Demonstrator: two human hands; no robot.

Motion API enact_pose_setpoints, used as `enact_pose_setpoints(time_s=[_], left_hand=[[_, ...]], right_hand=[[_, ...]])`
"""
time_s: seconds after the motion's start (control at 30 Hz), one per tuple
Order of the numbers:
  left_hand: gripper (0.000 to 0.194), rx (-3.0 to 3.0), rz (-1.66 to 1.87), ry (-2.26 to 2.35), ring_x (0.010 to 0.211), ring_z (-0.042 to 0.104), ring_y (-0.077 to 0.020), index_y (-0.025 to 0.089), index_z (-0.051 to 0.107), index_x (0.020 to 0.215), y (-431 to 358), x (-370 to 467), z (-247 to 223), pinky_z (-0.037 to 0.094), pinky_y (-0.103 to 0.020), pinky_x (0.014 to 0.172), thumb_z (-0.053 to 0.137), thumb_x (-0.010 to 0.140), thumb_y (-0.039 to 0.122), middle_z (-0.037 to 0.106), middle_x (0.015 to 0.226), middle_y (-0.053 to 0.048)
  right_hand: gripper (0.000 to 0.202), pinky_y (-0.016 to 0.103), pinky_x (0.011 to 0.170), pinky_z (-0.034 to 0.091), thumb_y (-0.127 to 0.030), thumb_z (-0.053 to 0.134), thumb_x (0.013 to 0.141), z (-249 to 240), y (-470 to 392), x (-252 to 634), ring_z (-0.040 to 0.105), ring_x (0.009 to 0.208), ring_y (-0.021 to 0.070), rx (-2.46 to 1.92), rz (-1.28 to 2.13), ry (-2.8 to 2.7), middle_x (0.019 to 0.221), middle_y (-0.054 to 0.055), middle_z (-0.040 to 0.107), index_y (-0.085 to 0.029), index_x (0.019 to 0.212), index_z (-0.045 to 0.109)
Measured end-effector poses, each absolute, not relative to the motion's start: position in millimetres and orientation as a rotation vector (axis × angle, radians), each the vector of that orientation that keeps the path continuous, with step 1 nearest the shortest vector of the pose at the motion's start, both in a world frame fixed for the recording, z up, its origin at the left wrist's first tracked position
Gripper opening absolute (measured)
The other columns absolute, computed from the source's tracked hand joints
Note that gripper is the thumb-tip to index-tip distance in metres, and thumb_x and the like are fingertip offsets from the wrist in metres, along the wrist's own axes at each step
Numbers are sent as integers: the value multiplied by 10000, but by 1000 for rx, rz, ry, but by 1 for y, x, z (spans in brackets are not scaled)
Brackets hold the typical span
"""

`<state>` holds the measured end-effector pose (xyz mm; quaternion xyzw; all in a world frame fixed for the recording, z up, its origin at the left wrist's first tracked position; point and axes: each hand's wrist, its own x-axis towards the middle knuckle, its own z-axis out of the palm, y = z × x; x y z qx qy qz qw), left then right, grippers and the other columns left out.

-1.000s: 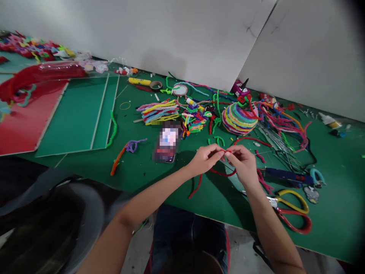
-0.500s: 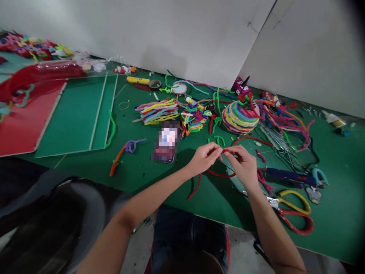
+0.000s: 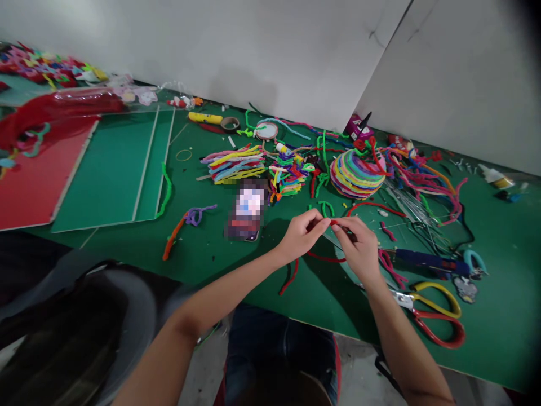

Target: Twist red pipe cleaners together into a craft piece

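My left hand (image 3: 303, 233) and my right hand (image 3: 359, 243) meet over the front of the green table. Between their fingertips they pinch a red pipe cleaner (image 3: 333, 223), one hand on each side of it. Lengths of red pipe cleaner (image 3: 325, 257) hang or lie below the hands, and another red strand (image 3: 374, 205) curves away behind them to the right. Green loops (image 3: 326, 208) lie just beyond my fingertips. A phone (image 3: 247, 210) rests to the left of my left hand. How the held piece is bent is too small to tell.
Large scissors (image 3: 439, 317) and a dark blue tool (image 3: 431, 260) lie on the right. Behind are striped pipe-cleaner bundles (image 3: 234, 164) and a striped round object (image 3: 357, 173). An orange and purple piece (image 3: 175, 237) and boards (image 3: 105, 169) are at left.
My right hand has shifted very slightly left, and its fingers have turned a little around the red piece. My left hand stays nearly in place.
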<state>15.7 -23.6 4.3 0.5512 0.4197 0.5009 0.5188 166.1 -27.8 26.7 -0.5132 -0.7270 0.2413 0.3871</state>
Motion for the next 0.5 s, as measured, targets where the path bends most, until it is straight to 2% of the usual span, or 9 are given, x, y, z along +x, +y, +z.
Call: enact_pose_setpoints(time_s=[0.23, 0.37, 0.5], left_hand=[[344, 1353, 1181, 1019, 529, 333, -70, 169, 441, 653, -24, 15, 6, 290, -218, 507, 502, 869, 429, 363, 566, 50], [229, 1388, 1174, 1016, 599, 473, -82, 178, 518, 860, -24, 15, 6, 377, -217, 561, 496, 875, 405, 522, 722, 12], [214, 1429, 1117, 1014, 554, 499, -76, 186, 481, 883, -26, 15, 5, 396, -215, 559, 455, 898, 398, 503, 679, 31]], right_hand=[[149, 295, 663, 486, -276, 552, 857, 27, -28, 166, 610, 764, 159, -1298, 618, -1841, 852, 35, 665, -238, 917, 683], [136, 310, 668, 491, -275, 552, 856, 27, -28, 167, 605, 751, 162, -1299, 578, -1852, 832, 37, 660, -237, 896, 676], [124, 309, 666, 488, -259, 553, 854, 25, -28, 168, 605, 753, 165, -1281, 535, -1889, 832, 39, 658, -236, 893, 669]])
